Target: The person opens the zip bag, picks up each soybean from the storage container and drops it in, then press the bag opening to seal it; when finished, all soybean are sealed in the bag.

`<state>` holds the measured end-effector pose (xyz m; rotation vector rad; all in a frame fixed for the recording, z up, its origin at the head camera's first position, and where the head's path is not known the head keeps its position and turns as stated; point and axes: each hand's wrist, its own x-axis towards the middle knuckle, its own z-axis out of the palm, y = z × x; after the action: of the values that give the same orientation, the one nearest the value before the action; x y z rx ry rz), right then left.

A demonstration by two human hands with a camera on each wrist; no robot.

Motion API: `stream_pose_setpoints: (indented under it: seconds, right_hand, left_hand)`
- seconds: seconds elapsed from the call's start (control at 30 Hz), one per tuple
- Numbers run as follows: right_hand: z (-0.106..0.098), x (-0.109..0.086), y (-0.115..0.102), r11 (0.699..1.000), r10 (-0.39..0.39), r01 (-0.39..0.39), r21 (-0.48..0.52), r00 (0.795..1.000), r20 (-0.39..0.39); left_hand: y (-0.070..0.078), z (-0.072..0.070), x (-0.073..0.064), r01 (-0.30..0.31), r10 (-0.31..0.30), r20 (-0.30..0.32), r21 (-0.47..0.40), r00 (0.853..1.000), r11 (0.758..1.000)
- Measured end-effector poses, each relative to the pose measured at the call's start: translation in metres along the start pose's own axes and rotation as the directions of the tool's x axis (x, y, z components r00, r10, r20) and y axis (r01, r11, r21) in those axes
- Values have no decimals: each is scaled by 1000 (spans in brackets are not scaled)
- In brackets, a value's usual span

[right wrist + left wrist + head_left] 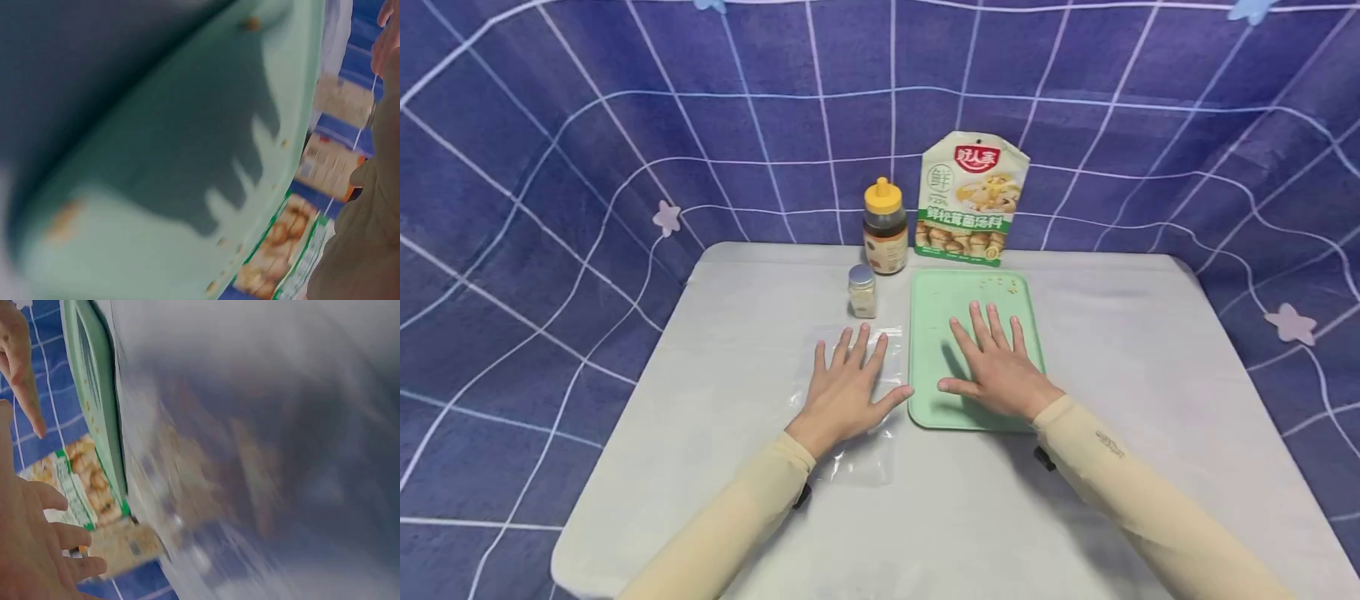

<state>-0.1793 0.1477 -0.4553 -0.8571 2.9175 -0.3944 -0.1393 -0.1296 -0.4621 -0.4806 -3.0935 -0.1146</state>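
My left hand (846,390) is spread palm down over a clear plastic bag (863,462) that lies flat on the white table. To its right, my right hand (1000,371) hangs above a pale green tray (928,412), fingers straight and apart. Its shadow falls on the tray floor (187,137), with a gap below the palm. Small brown crumbs (1012,289) dot the tray's far end. Neither hand holds anything. Just beyond the left fingertips stands a small jar (862,298) with a grey lid and pale contents.
Behind the jar is a squeeze bottle (886,242) of dark liquid with a yellow cap. A mushroom soup seasoning pouch (970,196) stands upright behind the tray, against a blue checked cloth (760,133). The white table (1120,333) extends to both sides.
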Motion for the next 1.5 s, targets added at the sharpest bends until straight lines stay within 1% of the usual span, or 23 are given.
stream_pose_setpoints:
  seconds: [0.07,0.13,0.17,0.2,0.23,0.3,0.37,0.4,0.43,0.47,0.57,0.63,0.7,0.73,0.87,1.0,1.13,1.23,1.33,1.4,1.5]
  right_hand:
    - [-2,3,-1,999,-12,12,50,1000,2]
    - [-3,7,-3,988,-18,19,152,1000,-11]
    - [-4,10,-5,977,-16,22,212,999,-27]
    - [-4,13,-6,963,-9,22,270,999,-48]
    - [-5,16,-8,946,0,24,324,997,-73]
    - [-5,25,-11,918,26,25,397,992,-123]
    - [-4,35,-13,911,54,15,412,986,-155]
    - [-3,40,-13,913,65,5,407,985,-159]
    - [-1,44,-12,917,74,-6,398,985,-156]
    - [3,48,-11,923,85,-23,384,986,-145]
    - [14,54,-4,940,127,-87,329,987,-101]
    - [21,53,1,946,166,-132,296,982,-91]
    - [26,49,6,948,193,-156,278,975,-112]
    - [27,47,8,948,204,-163,275,970,-129]
    - [31,40,14,951,212,-158,264,959,-187]
    - [33,34,15,951,219,-166,260,957,-192]
    - [34,31,16,950,222,-165,264,954,-204]
    - [34,26,15,951,216,-149,269,947,-238]
    - [31,18,11,954,198,-111,278,931,-306]
    - [26,10,5,958,166,-62,281,916,-366]
    - [16,-3,-7,959,102,36,281,881,-462]
  left_hand:
    - [0,-2,0,-21,20,-34,-31,999,999]
    - [-4,-5,2,-46,36,-92,-111,995,993]
    - [-6,-6,4,-54,32,-127,-166,991,985]
    - [-10,-8,6,-62,23,-166,-231,986,971]
    - [-14,-10,8,-71,8,-205,-299,979,952]
    - [-24,-14,11,-87,-38,-280,-421,959,903]
    - [-33,-16,13,-97,-87,-332,-499,939,861]
    - [-37,-17,13,-104,-103,-351,-524,931,845]
    - [-40,-17,13,-106,-117,-362,-540,925,835]
    - [-41,-16,12,-106,-127,-366,-552,922,827]
    - [-40,-14,7,-103,-131,-350,-577,928,810]
    - [-34,-13,5,-111,-116,-337,-585,934,803]
    - [-27,-12,4,-128,-97,-334,-590,938,797]
    - [-24,-12,3,-139,-87,-339,-589,937,796]
    - [-14,-12,2,-154,-75,-352,-579,933,801]
    - [-10,-12,0,-138,-85,-342,-577,936,805]
    - [-6,-10,-1,-129,-93,-334,-585,938,801]
    - [-3,-10,-1,-129,-96,-339,-583,936,802]
    - [0,-12,2,-145,-87,-354,-580,931,801]
    - [0,-14,4,-171,-74,-377,-576,923,799]
    - [-1,-19,7,-230,-40,-419,-573,907,787]
